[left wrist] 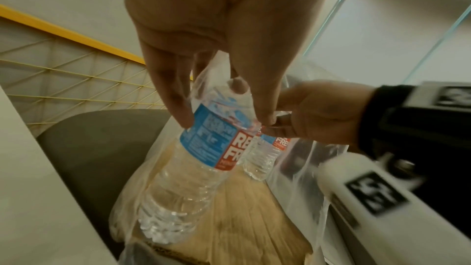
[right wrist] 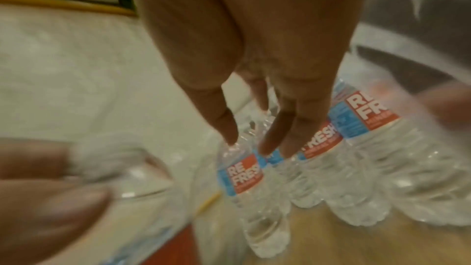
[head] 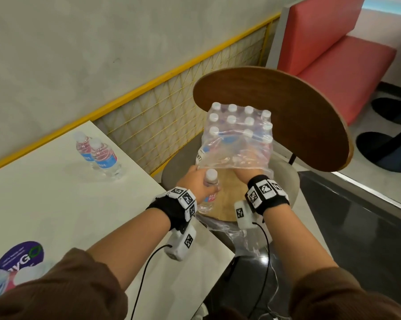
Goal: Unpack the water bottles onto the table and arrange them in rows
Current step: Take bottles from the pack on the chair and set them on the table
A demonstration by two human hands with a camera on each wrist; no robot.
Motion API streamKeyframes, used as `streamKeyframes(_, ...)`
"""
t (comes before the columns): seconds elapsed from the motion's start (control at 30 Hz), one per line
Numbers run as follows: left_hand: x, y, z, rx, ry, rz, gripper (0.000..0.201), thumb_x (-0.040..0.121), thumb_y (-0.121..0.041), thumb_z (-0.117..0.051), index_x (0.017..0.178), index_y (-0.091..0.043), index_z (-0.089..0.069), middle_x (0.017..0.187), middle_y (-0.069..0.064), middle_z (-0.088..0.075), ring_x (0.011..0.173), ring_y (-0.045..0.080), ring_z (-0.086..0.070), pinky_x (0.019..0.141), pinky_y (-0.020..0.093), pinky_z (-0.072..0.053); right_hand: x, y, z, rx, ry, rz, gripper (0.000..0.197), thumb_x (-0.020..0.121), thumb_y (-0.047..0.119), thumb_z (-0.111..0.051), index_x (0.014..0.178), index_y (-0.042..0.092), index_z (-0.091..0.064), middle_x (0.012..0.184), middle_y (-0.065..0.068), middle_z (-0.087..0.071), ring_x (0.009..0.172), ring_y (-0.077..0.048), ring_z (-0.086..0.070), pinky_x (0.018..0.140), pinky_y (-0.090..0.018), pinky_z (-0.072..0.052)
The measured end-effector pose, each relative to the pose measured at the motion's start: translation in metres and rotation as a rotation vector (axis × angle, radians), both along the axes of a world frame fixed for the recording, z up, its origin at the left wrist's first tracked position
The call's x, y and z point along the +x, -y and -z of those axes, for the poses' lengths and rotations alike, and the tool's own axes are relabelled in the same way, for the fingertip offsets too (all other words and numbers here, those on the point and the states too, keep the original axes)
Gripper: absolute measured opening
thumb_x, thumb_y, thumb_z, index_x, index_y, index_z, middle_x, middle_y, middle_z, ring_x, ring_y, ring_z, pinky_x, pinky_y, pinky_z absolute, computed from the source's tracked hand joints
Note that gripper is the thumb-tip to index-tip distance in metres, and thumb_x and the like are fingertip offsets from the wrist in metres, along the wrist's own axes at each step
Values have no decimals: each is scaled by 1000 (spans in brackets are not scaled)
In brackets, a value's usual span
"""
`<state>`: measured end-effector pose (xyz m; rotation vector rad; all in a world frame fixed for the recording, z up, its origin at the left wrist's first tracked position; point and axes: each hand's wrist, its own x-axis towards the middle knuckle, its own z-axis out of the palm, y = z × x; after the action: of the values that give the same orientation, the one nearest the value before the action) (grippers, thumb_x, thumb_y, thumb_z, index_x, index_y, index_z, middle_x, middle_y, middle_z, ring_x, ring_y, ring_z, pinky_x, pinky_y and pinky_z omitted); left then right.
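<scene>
On the wooden seat (head: 227, 204) stands a shrink-wrapped pack of water bottles (head: 238, 125), its wrap torn open at the near side. My left hand (head: 201, 181) grips one clear bottle (left wrist: 203, 158) with a blue and red label by its shoulder, tilted, just outside the wrap. Inside the torn plastic, my right hand (head: 243, 167) reaches in, thumb and fingers (right wrist: 277, 140) closing round the top of another bottle (right wrist: 242, 174). Two bottles (head: 104, 160) stand together on the white table (head: 44, 204) at the far left.
A yellow-framed mesh rail (head: 171, 107) runs behind table and chair. The chair's curved wooden back (head: 298, 112) rises behind the pack. A red bench (head: 333, 54) is at the far right. Loose plastic (head: 241, 239) hangs off the seat. A purple sticker (head: 19, 255) lies near the table's front.
</scene>
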<state>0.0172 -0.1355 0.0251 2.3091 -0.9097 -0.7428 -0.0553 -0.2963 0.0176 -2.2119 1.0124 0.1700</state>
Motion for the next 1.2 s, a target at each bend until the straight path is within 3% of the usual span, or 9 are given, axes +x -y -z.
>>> streamKeyframes(0.13,-8,-12,0,17,34,30,52,78,-43,-71,124,-27,-52,121,2,-47,106,22,-57,96,37,-45,12,20,-6,-11,76,135,55,93,18,-55,144,14,-34,149,-8,-34,136,-24,-35,109,-30,-31)
streamKeyframes(0.27,-9,-26,3,-6,-1,-6,41,84,-41,-66,115,-17,-56,119,8,-48,102,26,-56,94,36,-45,24,34,-7,37,263,288,70,90,4,-57,148,22,-22,150,-8,-31,133,-25,-38,82,2,-39)
streamKeyframes(0.4,-6,-47,0,-60,-84,-16,35,84,-37,-66,106,-12,-56,96,10,-59,86,28,-58,74,37,-48,17,15,33,-133,-149,1,73,86,19,-58,149,22,-21,157,-5,-20,140,-27,-31,114,-38,-30)
streamKeyframes(0.53,4,-74,-15,-83,-110,-37,34,83,-38,-68,103,-14,-55,86,13,-61,75,20,-52,58,31,-47,13,-9,29,-185,-9,-123,56,95,12,-47,147,9,-27,153,-12,-25,140,-31,-27,116,-39,-22)
streamKeyframes(0.63,16,-93,-33,-47,-108,-16,34,82,-36,-69,105,-15,-56,96,10,-63,83,21,-57,69,34,-50,-11,-31,20,-348,43,-70,38,95,22,-34,126,12,-55,131,-16,-52,124,-32,-47,103,-44,-39)
streamKeyframes(0.73,23,-112,-45,107,-36,61,33,82,-37,-69,103,-14,-57,97,6,-63,92,24,-59,82,37,-49,-30,-61,0,-190,269,-43,24,83,31,-67,94,11,-70,82,-5,-65,80,-24,-62,75,-30,-47)
streamKeyframes(0.83,23,-132,-48,286,54,114,33,84,-35,-66,107,-14,-57,100,5,-60,93,23,-57,80,32,-46,-38,-107,-24,-60,383,-260,26,72,16,-78,97,19,-69,86,4,-52,66,-8,-52,65,-6,-37)
streamKeyframes(0.97,22,-154,-57,420,94,153,44,82,-28,-70,119,-12,-51,107,6,-55,91,22,-49,73,27,-35,-31,-167,-28,70,330,-498,29,68,14,-80,96,16,-71,81,8,-43,64,-13,-52,66,-22,-43)
streamKeyframes(1.2,17,-176,-82,494,209,287,43,91,-4,-55,133,-11,-52,134,8,-53,121,25,-51,87,27,-40,-23,-239,-29,61,204,-791,29,72,15,-75,99,21,-66,92,8,-46,63,-1,-47,59,-7,-39)
